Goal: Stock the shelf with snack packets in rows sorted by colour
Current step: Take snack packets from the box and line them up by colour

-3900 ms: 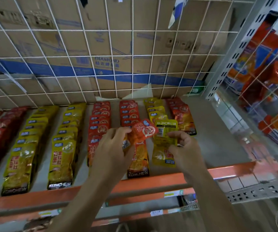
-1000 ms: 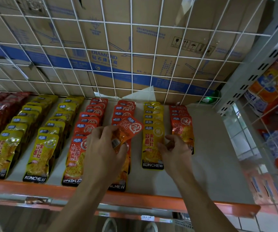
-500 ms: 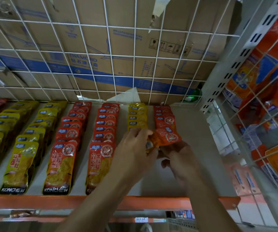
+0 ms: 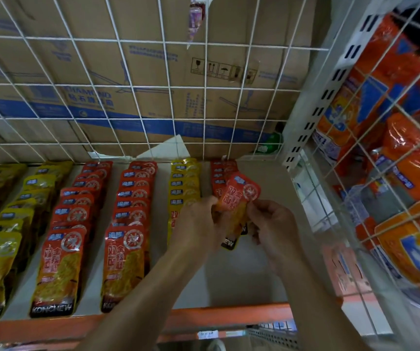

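Left hand [image 4: 198, 224] and right hand [image 4: 273, 224] pinch one red packet [image 4: 240, 196].

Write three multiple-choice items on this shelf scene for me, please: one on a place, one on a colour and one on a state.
1. Where is the held red packet? A over the rightmost red row; B over the leftmost yellow row; C under the shelf.
2. What colour is the neighbouring row left of that row? A red; B yellow; C blue.
3. How is the packet handled? A lying untouched; B in one hand alone; C pinched by left hand and right hand.
Answers: 1A, it overlaps that row. 2B, yellow packets fill it. 3C, both hands' fingers pinch it.
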`<state>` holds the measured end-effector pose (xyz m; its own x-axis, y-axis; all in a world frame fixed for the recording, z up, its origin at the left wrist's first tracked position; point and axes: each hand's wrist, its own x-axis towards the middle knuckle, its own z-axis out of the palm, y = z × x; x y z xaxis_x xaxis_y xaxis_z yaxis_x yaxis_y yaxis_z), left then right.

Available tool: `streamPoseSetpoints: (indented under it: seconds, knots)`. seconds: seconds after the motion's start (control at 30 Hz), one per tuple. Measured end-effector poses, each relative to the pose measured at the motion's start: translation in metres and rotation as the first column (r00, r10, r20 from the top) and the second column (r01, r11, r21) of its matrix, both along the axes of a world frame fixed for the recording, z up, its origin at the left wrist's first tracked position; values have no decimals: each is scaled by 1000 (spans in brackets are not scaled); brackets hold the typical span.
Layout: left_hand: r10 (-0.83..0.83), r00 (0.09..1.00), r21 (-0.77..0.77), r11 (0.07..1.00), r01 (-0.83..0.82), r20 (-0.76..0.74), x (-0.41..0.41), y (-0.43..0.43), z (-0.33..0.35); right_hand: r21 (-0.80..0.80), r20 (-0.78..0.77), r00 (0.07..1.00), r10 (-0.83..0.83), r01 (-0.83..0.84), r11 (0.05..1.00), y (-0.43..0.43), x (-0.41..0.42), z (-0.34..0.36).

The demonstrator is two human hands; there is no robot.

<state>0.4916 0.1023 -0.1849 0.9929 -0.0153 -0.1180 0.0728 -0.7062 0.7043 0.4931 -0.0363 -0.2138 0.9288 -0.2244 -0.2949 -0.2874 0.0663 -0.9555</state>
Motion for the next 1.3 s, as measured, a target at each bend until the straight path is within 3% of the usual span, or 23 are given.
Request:
streamPoseSetpoints:
  seconds: [0.2,0.57,0.8,1.07,1.3]
  knots:
    - [55,997,24,998,-54,-46,5,-2,-5,-136,52,998,34,-27,990,4,12,-7]
    - [-17,996,251,967,39,-90,15,-4,-13,-390,60,992,113,-81,917,3,24,-16]
    - [-33,991,394,915,83,-131,20,-12,-9,-569,156,977,144,-30,821,4,23,-19]
    - [-76,984,477,867,146,-163,20,-17,-7,-618,139,980,145,-29,786,5,21,-17]
    - [-6,974,383,919,95,-227,17,-14,-4,-610,120,979,166,-59,790,5,19,-16]
